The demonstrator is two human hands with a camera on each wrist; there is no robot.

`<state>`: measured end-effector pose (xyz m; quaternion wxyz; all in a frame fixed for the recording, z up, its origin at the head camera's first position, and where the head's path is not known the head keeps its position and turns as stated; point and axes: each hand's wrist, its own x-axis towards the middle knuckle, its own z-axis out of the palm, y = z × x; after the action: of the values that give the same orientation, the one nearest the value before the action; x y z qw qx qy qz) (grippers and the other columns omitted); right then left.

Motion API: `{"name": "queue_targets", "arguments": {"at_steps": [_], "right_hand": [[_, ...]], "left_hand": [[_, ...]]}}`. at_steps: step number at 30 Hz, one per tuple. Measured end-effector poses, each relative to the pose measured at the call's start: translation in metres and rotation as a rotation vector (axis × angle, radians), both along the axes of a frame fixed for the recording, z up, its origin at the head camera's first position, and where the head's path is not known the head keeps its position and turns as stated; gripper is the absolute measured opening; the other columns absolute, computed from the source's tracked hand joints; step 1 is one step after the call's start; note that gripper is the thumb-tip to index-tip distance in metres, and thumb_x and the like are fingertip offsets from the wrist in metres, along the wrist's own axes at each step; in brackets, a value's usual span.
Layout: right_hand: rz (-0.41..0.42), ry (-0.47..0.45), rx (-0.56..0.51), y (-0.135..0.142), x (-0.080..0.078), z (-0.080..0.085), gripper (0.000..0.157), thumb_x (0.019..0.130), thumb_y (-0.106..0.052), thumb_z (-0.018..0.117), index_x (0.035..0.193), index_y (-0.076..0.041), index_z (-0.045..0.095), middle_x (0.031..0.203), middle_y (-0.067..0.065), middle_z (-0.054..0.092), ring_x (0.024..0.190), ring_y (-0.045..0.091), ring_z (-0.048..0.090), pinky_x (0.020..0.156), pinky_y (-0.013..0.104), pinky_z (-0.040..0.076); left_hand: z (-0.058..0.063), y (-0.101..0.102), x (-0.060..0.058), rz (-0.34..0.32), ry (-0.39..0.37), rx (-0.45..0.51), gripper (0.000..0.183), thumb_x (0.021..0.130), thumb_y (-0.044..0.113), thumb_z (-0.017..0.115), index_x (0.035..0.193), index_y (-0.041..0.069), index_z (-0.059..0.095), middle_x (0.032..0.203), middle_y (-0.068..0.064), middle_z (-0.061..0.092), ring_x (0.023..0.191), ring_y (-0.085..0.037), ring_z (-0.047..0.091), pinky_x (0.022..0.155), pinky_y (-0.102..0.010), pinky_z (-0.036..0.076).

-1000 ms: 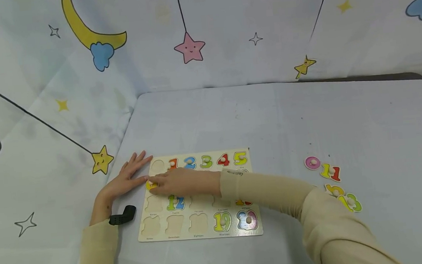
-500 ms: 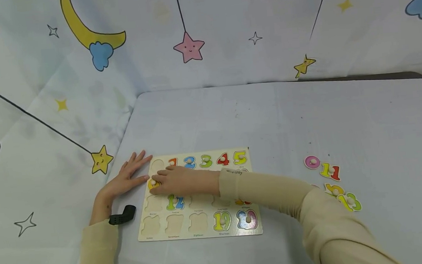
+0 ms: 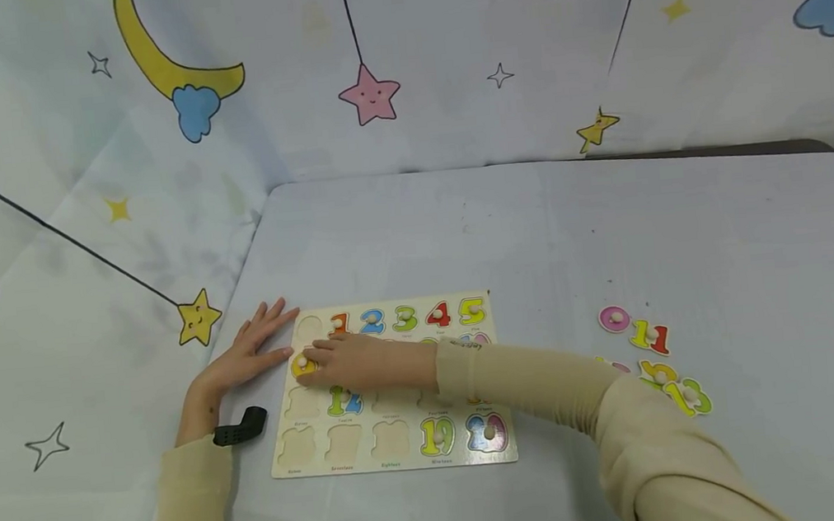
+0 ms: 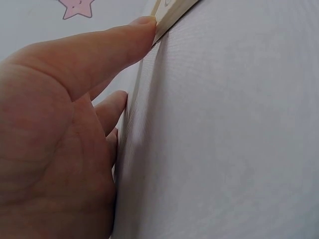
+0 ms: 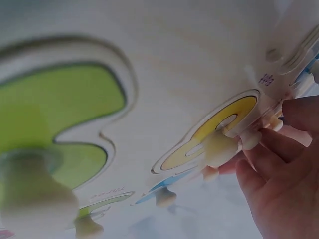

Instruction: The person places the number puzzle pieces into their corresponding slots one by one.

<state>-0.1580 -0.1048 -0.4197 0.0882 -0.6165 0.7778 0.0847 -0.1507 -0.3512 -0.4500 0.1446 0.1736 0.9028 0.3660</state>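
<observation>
A wooden number puzzle board (image 3: pixel 366 466) lies on the white-covered table, with several number pieces seated in it. My left hand (image 3: pixel 247 356) lies flat with fingers spread at its left edge; in the left wrist view the thumb tip touches the corner of the board (image 4: pixel 172 17). My right hand (image 3: pixel 366 361) reaches across, its thumb and forefinger on either side of a yellow knobbed number piece (image 3: pixel 298 371) at the second row's left slot. In the right wrist view the right hand's curled fingers (image 5: pixel 284 174) are among the knobs, beyond a yellow 8 (image 5: pixel 244 105). The right forearm hides part of the second and third rows.
Right of the board lie loose pieces: a pink 0 (image 3: pixel 605 320), an 11 (image 3: pixel 660 340) and several overlapping ones, including a yellow-and-green piece (image 3: pixel 684 402). The right sleeve (image 3: pixel 531 375) partly covers this group. Cartoon-printed white cloth (image 3: pixel 450 125) stands behind the table.
My right hand has shifted slightly right with the yellow piece, which has gone from overlapping the board's left edge to lying within its slot. My left hand stays put.
</observation>
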Motion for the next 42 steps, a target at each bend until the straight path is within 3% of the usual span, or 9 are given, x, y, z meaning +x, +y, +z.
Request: {"name": "queue_targets", "arguments": {"at_steps": [6,11,18,23,28,35,42], "right_hand": [[-0.01,-0.02,0.023,0.012,-0.003,0.001,0.049,0.102,-0.022,0.042,0.148,-0.031,0.029,0.151,0.003,0.025,0.137,0.019,0.02,0.11,0.033,0.016],[-0.084,-0.078,-0.063,0.046,-0.01,0.008,0.049,0.1,-0.018,0.044,0.147,-0.027,0.032,0.15,0.0,0.029,0.137,0.015,0.02,0.11,0.032,0.012],[-0.241,-0.098,-0.2,0.127,-0.024,0.017,0.053,0.094,-0.008,0.052,0.145,-0.014,0.037,0.146,0.007,0.036,0.135,0.022,0.027,0.109,0.036,0.018],[-0.406,-0.169,-0.284,0.19,-0.028,0.023,0.048,0.095,-0.009,0.053,0.142,-0.009,0.042,0.142,0.011,0.041,0.134,0.027,0.03,0.108,0.041,0.02],[-0.549,-0.169,-0.378,0.254,-0.029,0.025,0.046,0.094,-0.006,0.055,0.138,-0.006,0.046,0.139,0.014,0.044,0.132,0.03,0.033,0.106,0.047,0.023],[-0.702,-0.216,-0.34,0.328,-0.025,0.021,0.048,0.092,-0.007,0.059,0.137,0.0,0.044,0.138,0.023,0.041,0.128,0.039,0.034,0.102,0.056,0.025],[-0.795,-0.258,-0.268,0.36,-0.008,0.015,0.046,0.09,-0.017,0.064,0.129,0.005,0.052,0.132,0.028,0.046,0.123,0.043,0.039,0.099,0.059,0.027]], "left_hand": [[-0.002,-0.001,0.001,0.009,-0.005,0.01,0.063,0.093,0.023,0.06,0.147,0.013,0.032,0.155,-0.012,0.003,0.138,-0.032,-0.014,0.104,-0.054,-0.012],[-0.002,-0.001,0.001,0.013,-0.007,0.006,0.062,0.092,0.024,0.061,0.147,0.014,0.033,0.155,-0.011,0.004,0.138,-0.031,-0.013,0.105,-0.053,-0.011],[0.0,0.001,0.001,0.016,-0.014,0.002,0.063,0.092,0.023,0.061,0.147,0.013,0.033,0.155,-0.013,0.004,0.138,-0.031,-0.013,0.105,-0.053,-0.011],[-0.002,0.001,0.0,0.025,-0.009,-0.001,0.064,0.091,0.015,0.062,0.146,0.008,0.032,0.154,-0.017,0.004,0.138,-0.035,-0.013,0.105,-0.055,-0.01],[-0.003,0.002,0.001,0.027,-0.007,0.008,0.064,0.09,0.014,0.063,0.146,0.006,0.032,0.154,-0.018,0.004,0.137,-0.035,-0.013,0.105,-0.055,-0.01],[-0.001,0.0,0.003,0.031,-0.011,0.019,0.064,0.091,0.023,0.062,0.147,0.013,0.033,0.155,-0.013,0.004,0.138,-0.031,-0.014,0.106,-0.052,-0.011],[-0.003,0.0,0.002,0.026,-0.015,0.029,0.065,0.091,0.026,0.063,0.147,0.014,0.032,0.155,-0.011,0.003,0.138,-0.028,-0.015,0.105,-0.051,-0.012]]}}
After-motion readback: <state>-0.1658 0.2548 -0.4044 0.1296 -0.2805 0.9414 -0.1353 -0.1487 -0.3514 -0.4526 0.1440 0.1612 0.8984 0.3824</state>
